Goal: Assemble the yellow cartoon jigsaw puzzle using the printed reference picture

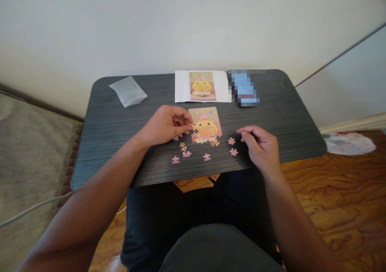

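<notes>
A partly joined jigsaw puzzle (206, 121) lies mid-table, showing a yellow character in a pink party hat. At its left edge my left hand (165, 125) is closed in a pinch on a puzzle piece (191, 125), mostly covered by the fingertips. My right hand (261, 146) rests to the right of the puzzle, fingers curled and thumb close to the index finger; no piece shows in it. Nearest to it are two loose pink pieces (233, 152). Several other loose pieces (206, 157) lie in front of the puzzle, one partly hidden by my left hand.
Behind the puzzle lies a white sheet (182, 86) with the printed reference picture (202, 86). A pixelated blue object (245, 88) is at its right. A clear plastic bag (128, 91) sits at the back left of the dark table (117, 119), against the wall.
</notes>
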Motion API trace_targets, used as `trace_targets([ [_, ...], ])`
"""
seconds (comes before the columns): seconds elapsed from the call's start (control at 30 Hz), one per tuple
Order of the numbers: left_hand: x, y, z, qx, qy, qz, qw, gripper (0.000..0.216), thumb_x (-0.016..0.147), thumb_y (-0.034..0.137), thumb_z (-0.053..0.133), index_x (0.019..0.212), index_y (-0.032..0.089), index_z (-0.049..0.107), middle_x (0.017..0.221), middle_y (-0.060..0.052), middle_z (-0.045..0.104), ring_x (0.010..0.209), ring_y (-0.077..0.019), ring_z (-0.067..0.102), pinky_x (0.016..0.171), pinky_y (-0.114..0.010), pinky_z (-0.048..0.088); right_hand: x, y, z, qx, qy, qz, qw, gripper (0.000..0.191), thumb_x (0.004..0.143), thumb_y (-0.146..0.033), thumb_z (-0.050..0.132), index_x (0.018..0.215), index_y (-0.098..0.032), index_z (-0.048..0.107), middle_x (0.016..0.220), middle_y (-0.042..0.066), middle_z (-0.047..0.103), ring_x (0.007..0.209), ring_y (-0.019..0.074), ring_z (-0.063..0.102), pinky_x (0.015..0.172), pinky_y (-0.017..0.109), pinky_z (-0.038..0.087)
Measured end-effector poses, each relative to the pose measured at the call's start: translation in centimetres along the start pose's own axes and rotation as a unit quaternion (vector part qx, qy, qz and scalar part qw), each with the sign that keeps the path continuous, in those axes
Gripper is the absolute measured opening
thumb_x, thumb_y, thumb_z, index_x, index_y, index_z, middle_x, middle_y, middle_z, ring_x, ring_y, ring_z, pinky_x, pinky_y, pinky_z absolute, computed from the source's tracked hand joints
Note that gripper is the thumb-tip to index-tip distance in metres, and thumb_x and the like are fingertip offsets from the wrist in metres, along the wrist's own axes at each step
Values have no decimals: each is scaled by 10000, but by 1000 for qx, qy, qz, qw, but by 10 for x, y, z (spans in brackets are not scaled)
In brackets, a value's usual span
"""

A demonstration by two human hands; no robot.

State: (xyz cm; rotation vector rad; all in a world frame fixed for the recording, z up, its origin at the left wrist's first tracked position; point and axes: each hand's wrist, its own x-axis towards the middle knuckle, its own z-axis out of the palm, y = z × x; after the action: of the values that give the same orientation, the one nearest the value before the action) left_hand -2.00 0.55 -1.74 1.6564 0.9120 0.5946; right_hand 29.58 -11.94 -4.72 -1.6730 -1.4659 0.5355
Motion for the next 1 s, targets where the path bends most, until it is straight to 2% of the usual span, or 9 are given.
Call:
trace_targets([
  [0.17, 0, 3, -1, -5, 45, 16, 999, 163, 840, 246, 849, 952, 154, 775, 815, -70, 799, 665, -140, 746, 576, -238, 606, 0, 1, 0, 1, -4, 2, 1000, 197, 1017, -327, 663, 1007, -265, 850, 901, 7, 801, 819, 206, 718, 787, 355, 503],
  [0.37, 2, 1, -3, -3, 84, 57, 995, 140, 878, 253, 840, 936, 150, 766, 777, -39, 730, 621, -103, 666, 544, -217, 564, 0, 1, -1, -16, -29, -19, 999, 193, 1045, -330, 655, 1023, -264, 835, 988, 14, 820, 848, 200, 720, 798, 352, 501],
  [0.63, 6, -12, -9, 70, 139, 95, 983, 114, 906, 262, 805, 971, 170, 825, 908, -58, 706, 720, -120, 667, 552, -217, 559, 1, 3, 1, -14, -43, -15, 999, 192, 1056, -375, 659, 1035, -268, 817, 979, 33, 794, 812, 212, 698, 763, 366, 505],
  [0.73, 6, -13, -11, 56, 139, 83, 985, 159, 905, 265, 804, 1038, 182, 833, 926, -60, 716, 738, -133, 688, 566, -224, 583, 1, 2, 1, -20, -56, -19, 998, 196, 1066, -373, 640, 1037, -276, 808, 986, 43, 798, 830, 230, 705, 778, 383, 507],
  [0.83, 4, -13, -10, 20, 112, 80, 990, 135, 919, 286, 811, 1004, 182, 819, 877, -49, 708, 686, -129, 670, 550, -232, 574, 1, 2, 1, -29, -64, -25, 997, 200, 1075, -376, 623, 1041, -285, 798, 994, 54, 802, 873, 255, 718, 805, 406, 515],
  [1.0, 2, -11, -4, 42, 107, 120, 986, 103, 962, 292, 781, 972, 197, 817, 919, -58, 709, 724, -137, 665, 579, -244, 567, 2, 1, 1, -38, -79, -32, 996, 202, 1082, -373, 609, 1045, -288, 789, 1007, 53, 803, 903, 265, 728, 829, 420, 524],
])
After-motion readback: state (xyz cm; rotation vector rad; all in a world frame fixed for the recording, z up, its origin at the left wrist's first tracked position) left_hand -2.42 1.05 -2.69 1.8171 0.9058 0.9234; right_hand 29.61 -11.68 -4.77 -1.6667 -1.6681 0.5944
